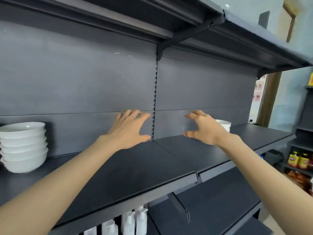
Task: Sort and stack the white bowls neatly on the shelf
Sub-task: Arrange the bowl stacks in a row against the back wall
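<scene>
Both my hands are empty, fingers spread and loose: my left hand (128, 131) and right hand (203, 131) hover over the shelf (135, 175). At two o'clock from my right hand a lone white bowl (224, 124) peeks out, partly hidden. The stack of white bowls (23, 146) sits well apart at nine o'clock. I reckon I'm between bowls. Next I'd reach right, grip that rim, and carry it across onto the stack.

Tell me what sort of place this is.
Probably a small shop. The dark metal shelf hangs on a slotted upright like store racking, jars of packaged goods stand on a side rack at right, and white bottles line the level below.
</scene>
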Demonstrator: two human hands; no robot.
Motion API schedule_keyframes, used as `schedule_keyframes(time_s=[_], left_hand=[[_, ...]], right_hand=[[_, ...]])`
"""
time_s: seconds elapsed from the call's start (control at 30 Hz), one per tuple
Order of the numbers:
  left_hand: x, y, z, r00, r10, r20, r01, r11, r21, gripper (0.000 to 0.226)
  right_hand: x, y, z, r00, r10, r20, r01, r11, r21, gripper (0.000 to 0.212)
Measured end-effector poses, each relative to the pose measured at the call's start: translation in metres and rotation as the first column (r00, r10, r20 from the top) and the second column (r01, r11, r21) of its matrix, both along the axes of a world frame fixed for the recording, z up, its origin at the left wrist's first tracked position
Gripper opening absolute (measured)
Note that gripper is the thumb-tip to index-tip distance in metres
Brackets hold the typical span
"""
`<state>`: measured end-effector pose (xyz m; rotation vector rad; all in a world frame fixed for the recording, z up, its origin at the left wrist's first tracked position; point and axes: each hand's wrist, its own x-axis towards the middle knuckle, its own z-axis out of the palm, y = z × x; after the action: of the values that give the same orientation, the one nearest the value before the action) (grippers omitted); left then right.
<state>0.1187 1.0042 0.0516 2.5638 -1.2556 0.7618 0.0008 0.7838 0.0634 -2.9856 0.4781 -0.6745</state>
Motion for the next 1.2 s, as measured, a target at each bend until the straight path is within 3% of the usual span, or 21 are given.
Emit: schedule_keyframes(time_s=[0.43,0.93,1.2], left_hand=[[-0.044,-0.180,0.018,0.995,-0.096,0.021,0.096,0.995,-0.001,0.072],[0.027,-0.382,-0.018,0.985,-0.140,-0.101,0.142,0.990,0.016,0.075],[0.051,-0.456,-0.057,0.969,-0.098,-0.226,0.093,0.995,-0.033,0.080]], right_hand=[[-0.054,-0.169,0.005,0.997,-0.080,0.008,0.079,0.995,0.063,0.065],[0.007,-0.369,-0.023,0.996,-0.092,0.005,0.091,0.987,0.132,0.063],[0.047,-0.451,-0.049,0.999,0.037,0.022,-0.042,0.957,0.286,0.074]])
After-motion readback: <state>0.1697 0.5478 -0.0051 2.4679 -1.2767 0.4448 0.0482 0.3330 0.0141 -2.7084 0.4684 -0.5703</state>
